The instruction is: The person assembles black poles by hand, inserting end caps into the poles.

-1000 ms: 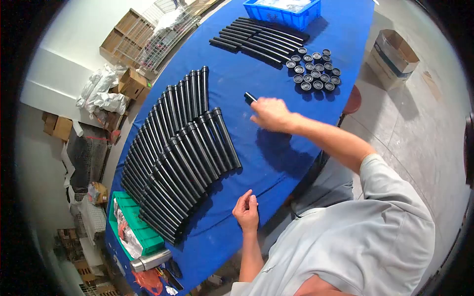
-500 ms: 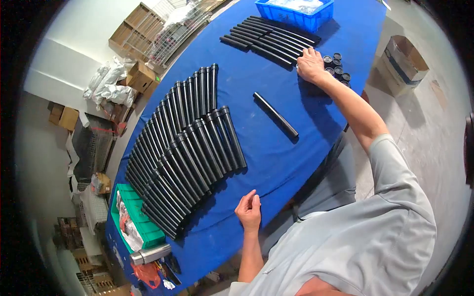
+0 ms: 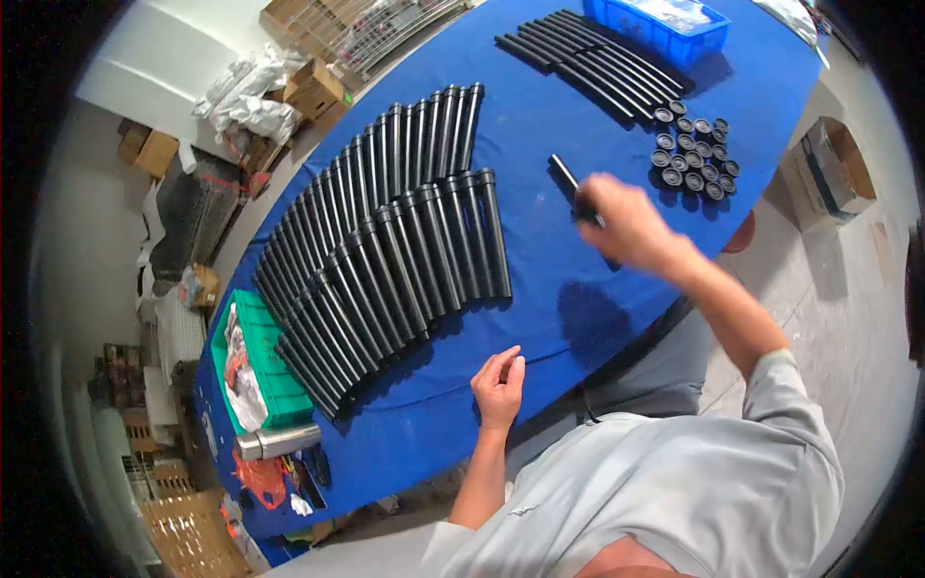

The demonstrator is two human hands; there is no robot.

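My right hand (image 3: 626,220), smeared by motion, is over a single black tube (image 3: 563,171) lying on the blue cloth. At its fingertips is a small dark round piece that looks like a black cap (image 3: 589,213); the hand covers the tube's middle. Near the table's front edge my left hand (image 3: 498,387) hovers with loosely curled fingers and nothing in them. Two fanned rows of capped black tubes (image 3: 414,241) spread to the left of it. Several loose black caps (image 3: 693,157) sit at the right, beside a group of plain black tubes (image 3: 597,63).
A blue bin (image 3: 665,39) stands at the table's far end. On the left are a green crate (image 3: 279,371), a metal flask (image 3: 279,441) and a red plastic bag (image 3: 262,479). A cardboard box (image 3: 833,173) is on the floor to the right.
My right hand has come back from the loose caps to the single tube, with a small dark piece at its fingertips. The left hand stays near the front edge. The camera view has shifted.
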